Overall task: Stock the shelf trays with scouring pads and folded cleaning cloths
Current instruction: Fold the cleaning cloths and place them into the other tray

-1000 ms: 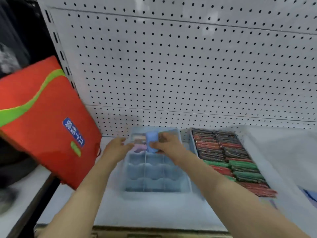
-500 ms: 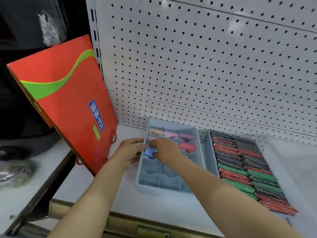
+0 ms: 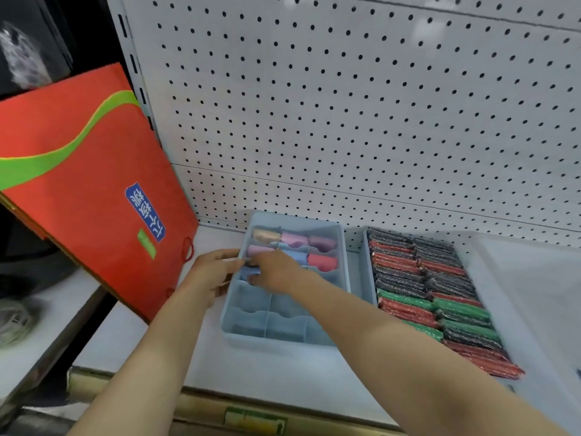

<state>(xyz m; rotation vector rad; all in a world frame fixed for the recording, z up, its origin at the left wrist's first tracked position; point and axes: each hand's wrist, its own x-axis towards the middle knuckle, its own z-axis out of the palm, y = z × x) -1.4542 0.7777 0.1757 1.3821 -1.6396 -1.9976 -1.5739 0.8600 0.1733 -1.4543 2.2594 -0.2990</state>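
A pale blue divided tray (image 3: 284, 336) stands on the white shelf. Its back compartments hold folded cloths: orange (image 3: 266, 235), pink (image 3: 294, 239), mauve, red (image 3: 322, 262) and blue. My right hand (image 3: 275, 273) presses a folded blue cloth (image 3: 250, 271) into a left compartment of the third row. My left hand (image 3: 211, 272) rests against the tray's left wall, fingers touching the same cloth. To the right, a second tray (image 3: 368, 272) is packed with red, green and dark scouring pads (image 3: 430, 297).
A red bag (image 3: 85, 196) with a green stripe leans at the shelf's left end. White pegboard (image 3: 345, 105) backs the shelf. A clear plastic sheet (image 3: 534, 294) lies at the far right. The tray's front compartments hold nothing.
My right hand carried the blue cloth from the tray's back middle down and left into a left compartment. My left hand stayed by the tray's left wall. My view shifted right.
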